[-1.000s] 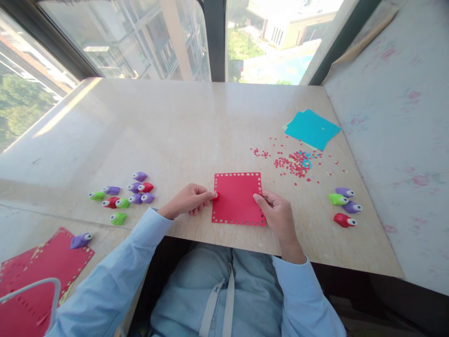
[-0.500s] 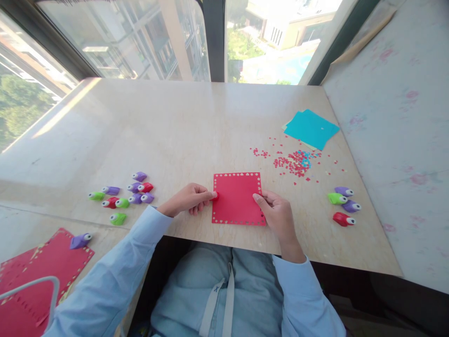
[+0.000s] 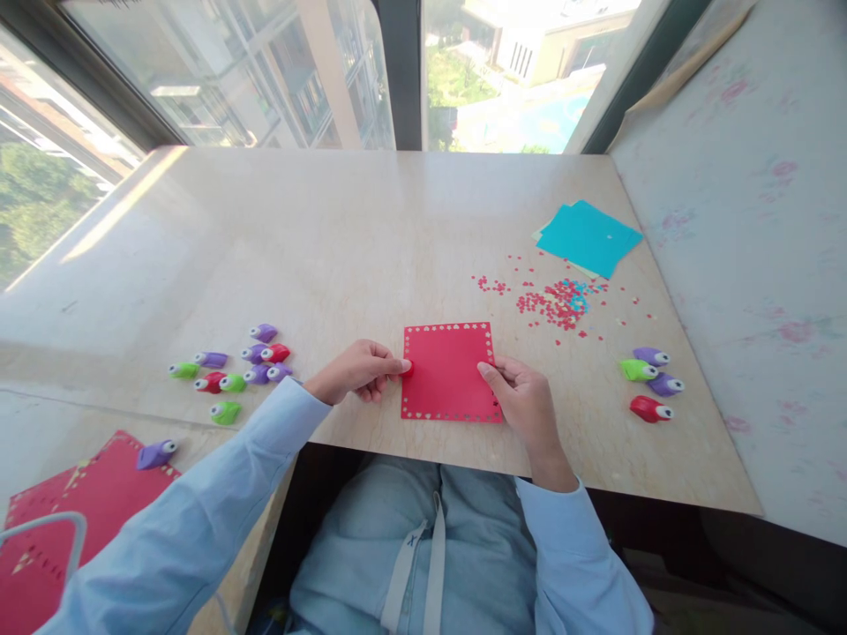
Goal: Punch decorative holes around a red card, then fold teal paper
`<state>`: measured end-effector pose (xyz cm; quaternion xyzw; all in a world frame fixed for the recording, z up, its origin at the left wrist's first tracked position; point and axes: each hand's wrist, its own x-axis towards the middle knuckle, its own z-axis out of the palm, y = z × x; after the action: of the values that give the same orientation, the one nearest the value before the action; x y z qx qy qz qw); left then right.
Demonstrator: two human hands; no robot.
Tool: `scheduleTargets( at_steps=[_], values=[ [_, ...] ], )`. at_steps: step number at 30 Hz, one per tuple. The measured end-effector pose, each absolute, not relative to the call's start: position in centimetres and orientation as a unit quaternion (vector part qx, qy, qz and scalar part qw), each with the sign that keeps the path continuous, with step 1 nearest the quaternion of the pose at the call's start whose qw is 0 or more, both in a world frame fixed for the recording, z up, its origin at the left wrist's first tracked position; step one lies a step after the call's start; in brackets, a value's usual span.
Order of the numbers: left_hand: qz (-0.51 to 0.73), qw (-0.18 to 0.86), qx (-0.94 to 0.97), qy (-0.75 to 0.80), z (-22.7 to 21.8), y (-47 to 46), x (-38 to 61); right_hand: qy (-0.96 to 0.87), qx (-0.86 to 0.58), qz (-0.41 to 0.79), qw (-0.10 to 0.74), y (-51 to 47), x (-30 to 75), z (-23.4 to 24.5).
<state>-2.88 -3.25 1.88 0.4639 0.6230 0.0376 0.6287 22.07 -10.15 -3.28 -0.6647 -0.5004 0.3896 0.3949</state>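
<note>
A square sheet of red paper [image 3: 446,370], with small shapes punched out along its edges, lies near the table's front edge. My left hand [image 3: 361,370] is closed at the sheet's left edge on a small red paper punch [image 3: 408,369], mostly covered by the fingers. At the opposite edge, my right hand [image 3: 522,397] pinches the sheet, thumb on top; its other fingers are partly hidden. Left of my hands stands a group of purple, green and red paper punches [image 3: 257,354].
Red and blue punched-out bits [image 3: 552,304] are scattered at the right, before a stack of blue paper sheets [image 3: 588,238]. Several more punches [image 3: 652,384] sit by the right wall. Punched red sheets [image 3: 93,503], with a purple punch [image 3: 157,454] on them, lie at lower left.
Both hands keep their hold on the red sheet and the punch. My left forearm has shifted slightly, covering more of the red sheets at lower left. The view has moved a little.
</note>
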Motion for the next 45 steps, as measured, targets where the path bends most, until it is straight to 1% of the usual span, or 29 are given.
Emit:
scheduleTargets(
  at_steps=[12,18,22,30,38,45],
  values=[
    [0.011,0.620,0.456,0.639,2.4,-2.8,-2.4,-0.513,-0.664,0.372,0.397,-10.2,22.1,-3.6],
    [0.002,0.584,0.482,0.653,2.8,-2.7,-1.8,-0.517,-0.651,0.385,0.400,-10.1,22.3,-4.0],
    [-0.003,0.579,0.479,0.660,2.5,-2.7,-1.8,-0.522,-0.645,0.388,0.401,-10.1,22.4,-4.1],
    [0.029,0.617,0.442,0.651,1.6,-3.3,-2.6,-0.523,-0.643,0.381,0.410,-10.2,22.2,-3.5],
    [0.074,0.588,0.477,0.649,0.8,-4.4,-2.8,-0.524,-0.649,0.370,0.409,-10.3,22.3,-3.9],
    [0.128,0.632,0.420,0.639,0.8,-4.1,-3.3,-0.533,-0.640,0.362,0.419,-10.4,22.4,-4.1]
  ],
)
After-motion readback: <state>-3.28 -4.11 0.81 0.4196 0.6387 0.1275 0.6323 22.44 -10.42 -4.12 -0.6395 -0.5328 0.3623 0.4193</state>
